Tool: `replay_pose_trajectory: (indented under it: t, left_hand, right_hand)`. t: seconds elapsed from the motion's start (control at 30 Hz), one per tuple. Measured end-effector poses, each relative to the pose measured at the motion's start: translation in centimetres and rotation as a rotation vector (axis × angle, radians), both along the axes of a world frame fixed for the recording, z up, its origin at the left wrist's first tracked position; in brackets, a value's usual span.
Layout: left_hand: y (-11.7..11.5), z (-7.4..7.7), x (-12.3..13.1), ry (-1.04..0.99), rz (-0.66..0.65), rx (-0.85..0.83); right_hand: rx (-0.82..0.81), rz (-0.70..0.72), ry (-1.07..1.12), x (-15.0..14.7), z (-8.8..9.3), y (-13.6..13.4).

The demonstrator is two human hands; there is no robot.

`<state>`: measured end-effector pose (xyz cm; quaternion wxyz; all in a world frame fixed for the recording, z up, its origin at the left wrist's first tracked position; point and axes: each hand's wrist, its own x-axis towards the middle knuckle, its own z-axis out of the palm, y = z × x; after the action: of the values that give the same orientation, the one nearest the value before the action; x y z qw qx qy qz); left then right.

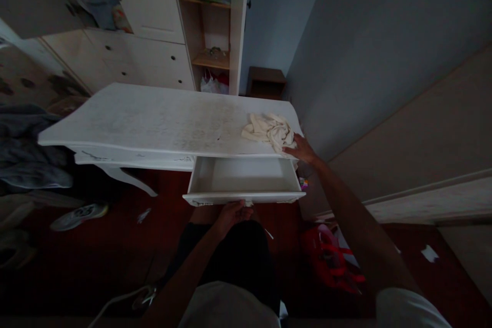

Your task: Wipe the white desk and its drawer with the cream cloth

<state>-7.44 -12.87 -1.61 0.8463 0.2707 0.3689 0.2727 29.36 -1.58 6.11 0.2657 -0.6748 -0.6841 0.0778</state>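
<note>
A white desk (149, 113) with a smudged top stands in front of me. Its right-hand drawer (246, 184) is pulled out, and no contents show inside. My left hand (232, 215) is at the drawer front from below, its fingers closed round the knob (248, 203). A crumpled cream cloth (269, 130) lies on the right end of the desktop. At the cloth's right edge is my right hand (303, 149), thumb and fingers closed on the fabric near the desk's corner.
Behind the desk stands a white wardrobe (154, 10) with open shelves holding bags. A grey wall (384, 36) runs along the right. On the dark red floor are a red bag (326, 261) and a shoe (79, 217). Grey fabric (31, 148) is heaped at left.
</note>
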Motion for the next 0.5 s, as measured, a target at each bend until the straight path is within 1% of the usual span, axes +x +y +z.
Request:
replay_pose_trajectory:
  t: [0.1,0.33,0.5]
  left_hand:
    - [1.1,0.2,0.3,-0.012,0.021,0.015]
    - [4.3,0.4,1.1,-0.018,0.129,0.011]
    - [6.3,0.5,2.5,-0.012,0.191,0.040]
  right_hand:
    - [0.024,-0.014,-0.025,-0.3,0.0,-0.1]
    - [0.041,-0.146,-0.129,-1.4,0.1,-0.5]
    - [0.054,-0.145,-0.179,-1.7,0.1,-0.5]
